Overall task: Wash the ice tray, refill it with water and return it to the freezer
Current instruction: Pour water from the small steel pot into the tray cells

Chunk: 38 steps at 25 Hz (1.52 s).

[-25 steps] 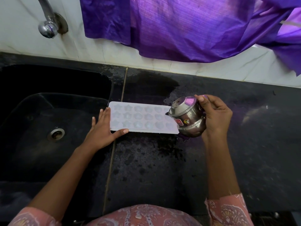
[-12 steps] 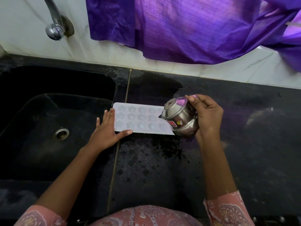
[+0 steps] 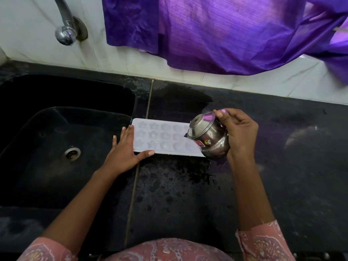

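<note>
Ice tray (image 3: 160, 138): right end hidden behind steel pot (image 3: 207, 136). Pot's sticker (image 3: 200, 143) too small to read. Tap (image 3: 65, 32), behind-left of tray, cut by top edge. Purple cloth (image 3: 216, 31), behind tray, cut by top and right edges.

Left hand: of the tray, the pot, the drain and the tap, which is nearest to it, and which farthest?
1. Tray: touching the left hand, on its right.
2. Drain, to its left, and pot, over the tray's far end on its right: too close to call.
3. Tap: far back, up and to the left.
</note>
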{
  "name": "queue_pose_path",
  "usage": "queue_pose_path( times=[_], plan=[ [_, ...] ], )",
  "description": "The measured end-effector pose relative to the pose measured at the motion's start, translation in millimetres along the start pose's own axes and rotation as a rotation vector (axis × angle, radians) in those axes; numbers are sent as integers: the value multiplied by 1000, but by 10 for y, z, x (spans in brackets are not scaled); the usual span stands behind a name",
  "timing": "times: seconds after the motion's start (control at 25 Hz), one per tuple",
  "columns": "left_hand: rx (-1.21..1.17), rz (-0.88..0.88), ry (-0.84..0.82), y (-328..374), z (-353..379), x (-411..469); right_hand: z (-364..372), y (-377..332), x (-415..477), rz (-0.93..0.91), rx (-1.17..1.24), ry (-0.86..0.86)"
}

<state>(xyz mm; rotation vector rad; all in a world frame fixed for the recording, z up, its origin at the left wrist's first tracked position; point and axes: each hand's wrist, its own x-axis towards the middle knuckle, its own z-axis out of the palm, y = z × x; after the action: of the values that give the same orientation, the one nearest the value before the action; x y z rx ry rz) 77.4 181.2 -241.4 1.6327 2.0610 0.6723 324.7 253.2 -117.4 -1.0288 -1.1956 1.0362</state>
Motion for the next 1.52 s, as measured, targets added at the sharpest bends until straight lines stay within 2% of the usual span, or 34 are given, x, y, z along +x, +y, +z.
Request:
queue_pose_path(
  times=[1.0,1.32,1.52],
  plan=[
    [3,3,-2,-22,5,4,19,-70,26,-14,-10,-1],
    [7,5,-1,-37,7,8,2,-51,48,81,133,61],
    [19,5,1,-36,10,4,59,-65,45,93,162,43]
  ],
)
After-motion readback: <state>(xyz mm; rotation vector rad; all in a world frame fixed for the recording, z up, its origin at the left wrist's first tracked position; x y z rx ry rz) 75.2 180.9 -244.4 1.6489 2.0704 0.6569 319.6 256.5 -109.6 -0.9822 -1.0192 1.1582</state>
